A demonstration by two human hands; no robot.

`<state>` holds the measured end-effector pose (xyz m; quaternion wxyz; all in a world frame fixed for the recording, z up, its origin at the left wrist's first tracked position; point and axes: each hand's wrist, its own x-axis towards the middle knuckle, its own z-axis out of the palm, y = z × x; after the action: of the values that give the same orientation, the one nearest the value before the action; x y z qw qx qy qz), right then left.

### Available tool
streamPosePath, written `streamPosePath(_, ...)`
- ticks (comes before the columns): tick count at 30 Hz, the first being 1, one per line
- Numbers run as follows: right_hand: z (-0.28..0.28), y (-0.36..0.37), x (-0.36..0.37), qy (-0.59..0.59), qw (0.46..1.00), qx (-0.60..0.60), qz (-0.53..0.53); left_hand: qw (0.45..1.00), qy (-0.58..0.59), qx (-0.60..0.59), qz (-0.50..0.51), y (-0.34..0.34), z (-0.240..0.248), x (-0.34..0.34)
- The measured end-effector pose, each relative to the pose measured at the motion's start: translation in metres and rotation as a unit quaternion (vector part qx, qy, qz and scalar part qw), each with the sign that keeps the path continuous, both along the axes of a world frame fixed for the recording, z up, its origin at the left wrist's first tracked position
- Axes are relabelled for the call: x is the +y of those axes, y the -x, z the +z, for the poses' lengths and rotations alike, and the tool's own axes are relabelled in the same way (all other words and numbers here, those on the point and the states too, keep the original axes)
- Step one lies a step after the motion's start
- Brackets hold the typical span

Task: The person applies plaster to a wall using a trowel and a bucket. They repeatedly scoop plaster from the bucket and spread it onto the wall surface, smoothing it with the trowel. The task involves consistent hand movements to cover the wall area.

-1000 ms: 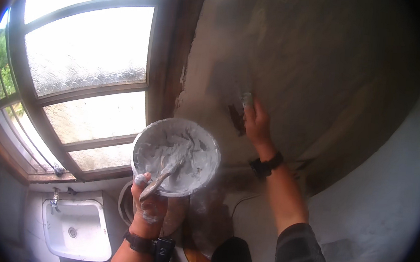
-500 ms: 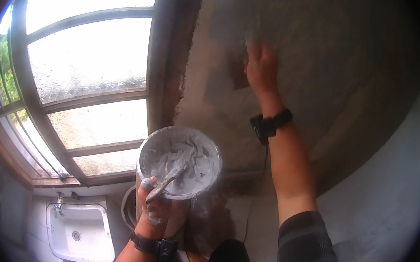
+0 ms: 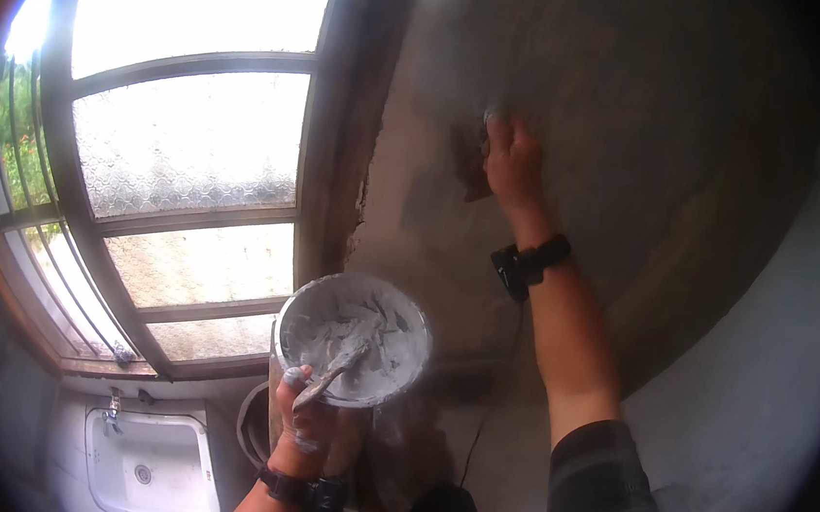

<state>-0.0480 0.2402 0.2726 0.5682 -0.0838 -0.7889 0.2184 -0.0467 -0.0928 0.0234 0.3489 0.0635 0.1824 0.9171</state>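
My left hand [image 3: 300, 420] holds a round bucket [image 3: 425, 343] at its near side, the thumb up by the rim. Grey-white paste [image 3: 365, 299] coats its inside. A paste-smeared tool with a slim handle [image 3: 321, 385] leans over the rim next to my thumb; its working end is buried in paste. Up on the dull grey-brown wall [image 3: 590, 204], my right hand [image 3: 514, 163] is closed round a flat scraper [image 3: 464, 158], its dark blade close to the surface. Whether the blade's edge touches the wall I cannot tell. Paste spots my left thumb and wrist.
Left of the wall is a window with a dark frame [image 3: 326, 151] and textured panes. A white sink [image 3: 206, 472] with a tap [image 3: 114, 411] stands low at the left. A thin cord [image 3: 485, 419] hangs below my right wrist.
The view has shifted, so the window, bucket and both hands appear lower in the picture. My right hand keeps about the same place on the wall; my left still holds the bucket.
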Motion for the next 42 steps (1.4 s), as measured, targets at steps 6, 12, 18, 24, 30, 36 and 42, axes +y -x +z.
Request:
streamPosePath(6, -0.063, -0.047, -0.014, 0.115, 0.991, -0.047, 0.052, 1.000, 0.000, -0.008, 0.003, -0.009, 0.023, -0.001)
streamPosePath(12, 0.006, -0.049, -0.015, 0.127, 0.992, -0.007, 0.017, 0.998, 0.011, -0.045, -0.033, -0.003, 0.018, -0.010)
streamPosePath(18, -0.045, -0.050, 0.014, 0.149, 0.989, 0.008, 0.007, 0.997, 0.006, -0.067, -0.033, -0.003, 0.013, -0.005)
streamPosePath(24, -0.044, -0.085, 0.015, 0.161, 0.986, -0.030, -0.002, 0.997, -0.025, -0.035, -0.058, -0.003, 0.012, -0.005)
streamPosePath(30, 0.052, -0.035, 0.015, -0.042, 0.999, 0.005, -0.002, 1.000, 0.024, -0.003, 0.007, -0.003, 0.010, -0.002)
streamPosePath(36, -0.017, -0.034, 0.032, 0.110, 0.993, -0.042, 0.011, 1.000, 0.010, 0.016, -0.010, -0.004, 0.010, -0.001)
streamPosePath(42, -0.070, -0.076, 0.037, 0.002, 0.997, -0.068, -0.029, 1.000, 0.001, 0.014, -0.011, -0.004, 0.012, -0.004)
